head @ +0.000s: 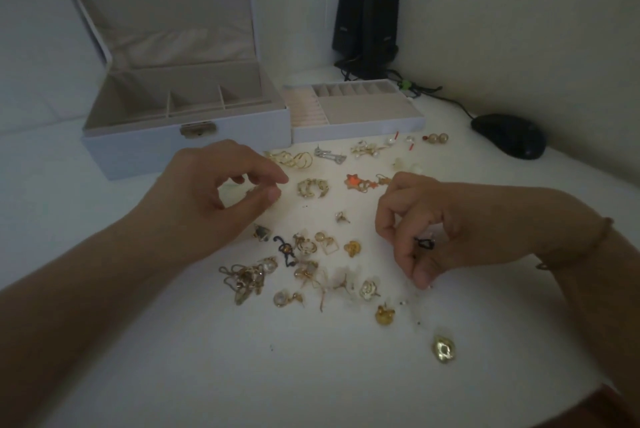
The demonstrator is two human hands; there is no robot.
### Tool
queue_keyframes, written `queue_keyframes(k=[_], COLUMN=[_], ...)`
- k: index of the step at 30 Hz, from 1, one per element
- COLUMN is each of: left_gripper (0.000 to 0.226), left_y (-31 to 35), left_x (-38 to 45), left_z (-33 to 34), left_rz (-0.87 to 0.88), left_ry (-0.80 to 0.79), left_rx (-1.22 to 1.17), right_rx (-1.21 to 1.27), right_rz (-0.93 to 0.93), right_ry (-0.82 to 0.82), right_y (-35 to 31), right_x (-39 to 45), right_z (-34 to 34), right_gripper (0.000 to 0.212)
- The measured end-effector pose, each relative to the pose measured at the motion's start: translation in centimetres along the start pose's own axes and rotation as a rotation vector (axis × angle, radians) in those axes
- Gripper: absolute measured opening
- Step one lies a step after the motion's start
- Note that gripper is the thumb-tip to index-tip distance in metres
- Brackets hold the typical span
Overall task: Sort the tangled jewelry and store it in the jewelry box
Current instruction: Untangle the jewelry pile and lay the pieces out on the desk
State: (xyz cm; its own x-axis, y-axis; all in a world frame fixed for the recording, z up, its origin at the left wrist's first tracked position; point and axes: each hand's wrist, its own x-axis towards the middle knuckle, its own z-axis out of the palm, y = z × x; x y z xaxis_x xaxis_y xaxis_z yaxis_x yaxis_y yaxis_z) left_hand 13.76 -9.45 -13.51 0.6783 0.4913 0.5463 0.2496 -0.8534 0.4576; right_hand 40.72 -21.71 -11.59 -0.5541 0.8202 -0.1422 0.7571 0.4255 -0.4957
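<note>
Small black loop earring [424, 243] is light and fragile; our right hand [436, 233] pinches it. Our left hand [207, 192] holds fingers apart, empty

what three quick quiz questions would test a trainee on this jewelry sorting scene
1. True or false: the white jewelry box with the brass latch has its lid shut.
2. Which hand pinches the small black looped piece? A) left hand B) right hand C) neither
3. Fill in: the beige-lined removable tray sits to the ____ of the box, as the camera sees it.

Key
1. False; the lid stands open and the compartments that show look empty.
2. B; the left hand's fingers are curled, and whether they hold anything is unclear.
3. Right; the tray touches the box's side, with loose gold earrings spread on the white table in front.
</note>
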Motion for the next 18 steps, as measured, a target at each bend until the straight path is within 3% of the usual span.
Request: queue_keyframes(k=[8,11,15,18], left_gripper=[0.036,0.034,0.019,0.011], left_y=[3.7,4.0,4.0,3.9], left_x=[-0.8,-1.0,-0.9,-0.8], left_z=[1.7,2.1,2.5,2.7], left_rz=[0.381,0.435,0.458,0.43], left_ry=[-0.274,-0.319,-0.351,-0.333], left_rx=[0.153,0.199,0.171,0.107], right_rx=[0.088,0.021,-0.005,0.051], right_rz=[-0.004,0.018,0.044,-0.035], right_ry=[-0.014,-0.037,-0.061,-0.042], right_y=[-0.2,0.0,-0.1,-0.6], right_x=[-0.1,-0.4,-0.3,-0.3], right_z=[-0.1,-0.1,-0.1,-0.2], right_gripper=[0.018,0.029,0.014,0.015])
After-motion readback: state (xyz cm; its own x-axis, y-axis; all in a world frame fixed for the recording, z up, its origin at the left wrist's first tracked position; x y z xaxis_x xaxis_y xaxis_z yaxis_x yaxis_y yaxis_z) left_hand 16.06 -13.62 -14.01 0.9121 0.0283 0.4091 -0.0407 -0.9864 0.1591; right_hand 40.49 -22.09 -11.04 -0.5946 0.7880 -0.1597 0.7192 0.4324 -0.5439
